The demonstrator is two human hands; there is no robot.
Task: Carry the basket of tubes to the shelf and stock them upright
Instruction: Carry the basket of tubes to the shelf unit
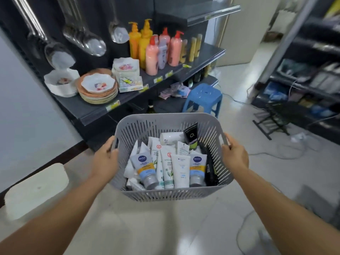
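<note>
Both the left hand (106,159) and the right hand (234,155) are gripping the handles of the grey slotted basket (165,124), which is holding skincare tubes (181,170) in front of the dark shelf (88,107).

Blue stool (203,98) on floor; stacked bowls (98,89), pump bottles (156,50).
</note>
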